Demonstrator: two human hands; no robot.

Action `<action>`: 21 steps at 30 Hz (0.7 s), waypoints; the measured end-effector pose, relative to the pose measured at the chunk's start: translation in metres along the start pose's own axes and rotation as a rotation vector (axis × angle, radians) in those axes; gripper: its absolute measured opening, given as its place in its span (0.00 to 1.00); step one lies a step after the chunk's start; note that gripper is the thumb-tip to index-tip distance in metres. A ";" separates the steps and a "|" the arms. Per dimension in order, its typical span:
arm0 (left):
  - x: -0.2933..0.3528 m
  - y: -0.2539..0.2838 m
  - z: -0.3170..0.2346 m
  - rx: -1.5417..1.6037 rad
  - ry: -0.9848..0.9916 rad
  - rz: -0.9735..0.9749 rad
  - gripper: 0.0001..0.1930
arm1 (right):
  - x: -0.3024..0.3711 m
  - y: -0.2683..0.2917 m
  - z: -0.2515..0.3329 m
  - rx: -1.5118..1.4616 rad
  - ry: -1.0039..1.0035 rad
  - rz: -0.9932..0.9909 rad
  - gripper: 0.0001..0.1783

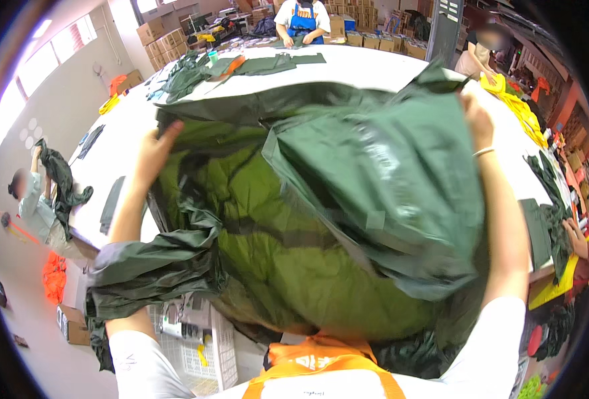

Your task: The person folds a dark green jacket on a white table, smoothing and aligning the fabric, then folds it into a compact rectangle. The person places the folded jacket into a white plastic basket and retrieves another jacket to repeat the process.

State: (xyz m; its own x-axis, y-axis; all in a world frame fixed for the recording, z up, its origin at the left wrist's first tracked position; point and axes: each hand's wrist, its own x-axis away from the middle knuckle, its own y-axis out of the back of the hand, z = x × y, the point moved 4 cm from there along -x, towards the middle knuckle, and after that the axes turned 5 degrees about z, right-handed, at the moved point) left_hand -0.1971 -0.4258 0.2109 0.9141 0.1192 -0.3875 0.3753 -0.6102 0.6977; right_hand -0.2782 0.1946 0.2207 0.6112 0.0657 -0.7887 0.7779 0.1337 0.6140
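One orange apron [349,352] is worn nearest the camera; just beyond it, a dark green garment [308,213] is held spread out, hiding the near part of the white bench [130,124], its upper left edge pinched by the left grip [156,147], its upper right grasped by the right grip [479,121]. Farther across, rumpled green clothes [187,78] are laid out, a blue-aproned person [302,23] is seen, and cardboard boxes [167,49] are stacked behind.

Stacked cardboard boxes [168,50], person [318,18] in blue apron [302,28], yellow cloth [522,112], orange bundle [54,279], white plastic basket [224,352]
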 end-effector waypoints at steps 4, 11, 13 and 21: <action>-0.116 -0.132 0.086 -0.316 0.158 -0.037 0.25 | 0.017 -0.209 0.019 -0.127 -0.278 0.410 0.29; -0.005 -0.352 0.257 -0.439 0.176 0.424 0.31 | 0.187 -0.384 0.030 0.157 -0.365 0.674 0.20; 0.071 -0.328 0.242 -0.465 0.146 0.526 0.29 | 0.165 -0.388 0.036 0.072 -0.420 0.753 0.20; 0.169 -0.244 0.036 -0.049 0.186 0.358 0.31 | 0.142 -0.369 0.025 -0.202 -0.671 1.007 0.33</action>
State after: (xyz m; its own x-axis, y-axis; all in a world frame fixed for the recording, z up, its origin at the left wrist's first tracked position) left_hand -0.1394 -0.2847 -0.0462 0.9988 0.0482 -0.0019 0.0305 -0.6011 0.7986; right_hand -0.4750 0.1298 -0.1173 0.9266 -0.2859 0.2444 -0.0855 0.4727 0.8771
